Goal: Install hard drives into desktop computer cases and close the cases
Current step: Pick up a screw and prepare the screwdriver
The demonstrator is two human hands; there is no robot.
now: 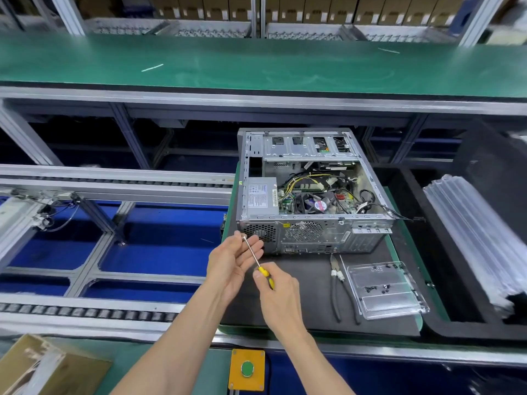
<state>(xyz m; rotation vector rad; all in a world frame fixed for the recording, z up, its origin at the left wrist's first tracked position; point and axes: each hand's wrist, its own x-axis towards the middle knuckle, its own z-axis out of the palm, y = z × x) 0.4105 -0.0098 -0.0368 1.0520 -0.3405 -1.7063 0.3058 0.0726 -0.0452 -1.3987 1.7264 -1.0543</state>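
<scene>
Green belts ran behind the bench [308, 295]. Right hand [278, 295] was clamped on the screwdriver [258, 262]; left hand [232, 262] pinched its tip. Just beyond lay the open case [308, 195]. Keep the shaft straight, probably.

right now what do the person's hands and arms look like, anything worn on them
Both the left hand and the right hand are bare: no gloves, rings, watch or wrist strap show. Both forearms are bare too, with no sleeve in view down to the frame's bottom edge.
</scene>
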